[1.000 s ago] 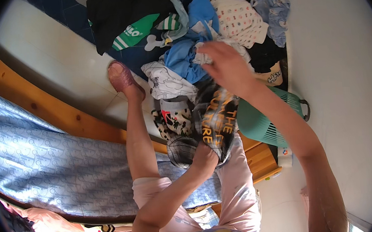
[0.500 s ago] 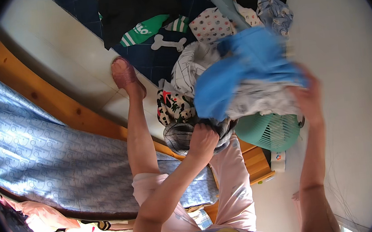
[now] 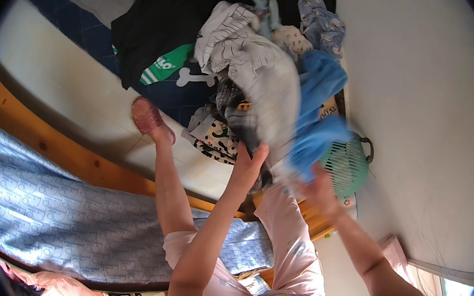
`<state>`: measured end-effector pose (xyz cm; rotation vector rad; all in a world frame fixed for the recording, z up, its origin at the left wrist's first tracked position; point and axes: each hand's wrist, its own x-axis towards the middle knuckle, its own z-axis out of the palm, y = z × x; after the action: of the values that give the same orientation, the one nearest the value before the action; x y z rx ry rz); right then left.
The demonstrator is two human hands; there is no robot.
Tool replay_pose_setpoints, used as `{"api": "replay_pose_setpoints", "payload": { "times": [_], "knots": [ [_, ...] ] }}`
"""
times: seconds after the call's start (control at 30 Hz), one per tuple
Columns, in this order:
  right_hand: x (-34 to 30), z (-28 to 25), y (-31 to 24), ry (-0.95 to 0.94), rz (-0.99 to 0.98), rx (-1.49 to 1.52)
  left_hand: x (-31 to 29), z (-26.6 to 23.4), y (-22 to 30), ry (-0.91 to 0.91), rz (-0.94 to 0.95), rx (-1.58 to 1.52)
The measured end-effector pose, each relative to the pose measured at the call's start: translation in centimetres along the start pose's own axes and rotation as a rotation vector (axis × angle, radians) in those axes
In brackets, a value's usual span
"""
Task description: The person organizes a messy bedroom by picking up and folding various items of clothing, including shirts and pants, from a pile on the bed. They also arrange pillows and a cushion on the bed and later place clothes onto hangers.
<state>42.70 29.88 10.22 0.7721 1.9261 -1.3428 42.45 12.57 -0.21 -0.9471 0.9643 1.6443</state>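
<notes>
My left hand point(image 3: 249, 163) is closed round a bunched dark checked garment point(image 3: 240, 116), thumb up. Alongside it a pale grey-white garment point(image 3: 267, 75), blurred along its right side, stretches from near my hands up toward the pile. My right hand point(image 3: 319, 192) is smeared by motion beside the lower end of the white garment, so its grip is unclear. Just above that hand a blue garment point(image 3: 320, 84) hangs down partly over a green slatted basket point(image 3: 347, 165). A camouflage-patterned garment point(image 3: 213, 139) lies left of the checked one.
A black garment with a green patch point(image 3: 162, 66) and several other clothes point(image 3: 316, 18) lie on a dark blue mat point(image 3: 83, 34). A white wall point(image 3: 417, 100) rises at the right. A wood-framed bed with a blue-grey cover point(image 3: 63, 201) is at the left, near my slippered foot point(image 3: 149, 117).
My right hand has moved left and down, away from the basket's right side. The blue garment has shifted right and lower, and the white garment now stretches up on its left.
</notes>
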Motion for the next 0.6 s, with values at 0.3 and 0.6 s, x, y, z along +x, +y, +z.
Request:
{"api": "replay_pose_setpoints", "payload": {
  "times": [0.3, 0.6],
  "knots": [
    [7.9, 0.4, -6.8, -0.679, 0.093, -0.566, 0.0, -0.5, 0.5, 0.151, 0.07, -0.039],
    [35.4, 5.7, -12.7, 0.598, -1.084, -1.008, -0.4, -0.7, 1.1, 0.189, 0.07, -0.056]
  ]
}}
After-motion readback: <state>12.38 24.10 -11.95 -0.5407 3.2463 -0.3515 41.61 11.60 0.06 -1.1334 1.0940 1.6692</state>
